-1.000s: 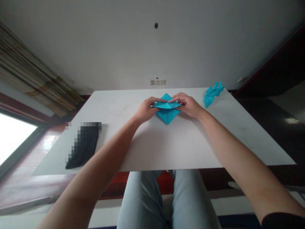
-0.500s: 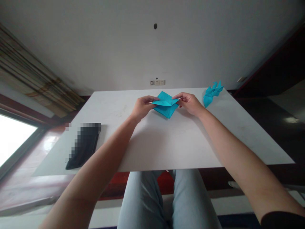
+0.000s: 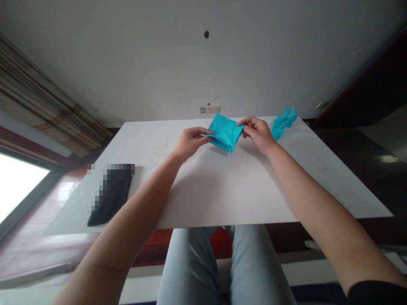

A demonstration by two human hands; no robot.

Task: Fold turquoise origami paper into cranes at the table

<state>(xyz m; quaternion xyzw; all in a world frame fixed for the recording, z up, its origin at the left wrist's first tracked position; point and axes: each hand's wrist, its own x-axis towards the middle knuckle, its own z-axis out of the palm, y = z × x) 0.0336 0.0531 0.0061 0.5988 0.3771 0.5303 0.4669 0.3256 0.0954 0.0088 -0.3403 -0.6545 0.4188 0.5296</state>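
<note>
A partly folded blue paper [image 3: 225, 132] is held just above the white table [image 3: 222, 186], tilted up toward me. My left hand [image 3: 188, 142] pinches its left corner with closed fingers. My right hand [image 3: 258, 132] pinches its right corner the same way. Both forearms reach across the table from the near edge.
A finished blue paper figure [image 3: 282, 122] lies at the table's far right. A dark flat object [image 3: 110, 195], partly pixelated, sits near the front left edge. A wall with sockets [image 3: 210, 109] stands behind the table, a curtain and window to the left.
The blue paper has been lifted off the table and turned up toward me. Both hands rose with it, the right hand moving slightly up and right.
</note>
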